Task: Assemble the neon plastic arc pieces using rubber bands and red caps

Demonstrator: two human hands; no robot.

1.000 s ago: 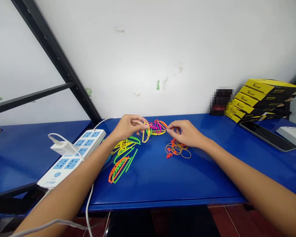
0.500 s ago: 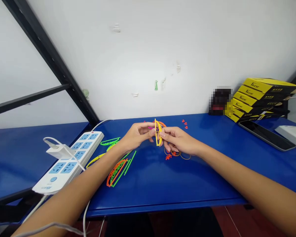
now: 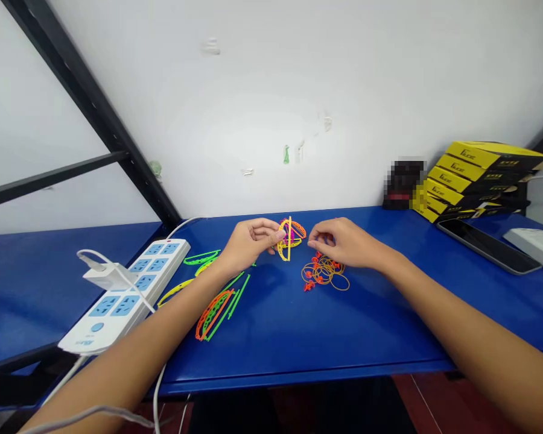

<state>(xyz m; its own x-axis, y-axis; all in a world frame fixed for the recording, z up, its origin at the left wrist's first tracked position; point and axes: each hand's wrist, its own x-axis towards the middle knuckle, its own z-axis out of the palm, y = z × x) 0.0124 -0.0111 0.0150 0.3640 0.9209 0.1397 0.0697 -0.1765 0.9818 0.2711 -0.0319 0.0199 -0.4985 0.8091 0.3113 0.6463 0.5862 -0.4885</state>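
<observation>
Fingers of your left hand pinch the yellow plastic bow piece (straight bar upright), above the blue table. Right hand: fingertips narrow, near the rubber bands; grip contents unclear.

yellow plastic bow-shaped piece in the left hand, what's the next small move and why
I'd bring the right hand in to steady the yellow piece: only the left hand grips it, by its curved side, and the right is close.

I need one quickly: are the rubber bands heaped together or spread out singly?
Heaped: the rubber bands overlap in loose loops near the right hand, with red pieces among them. Whether any are knotted, I cannot tell.
</observation>
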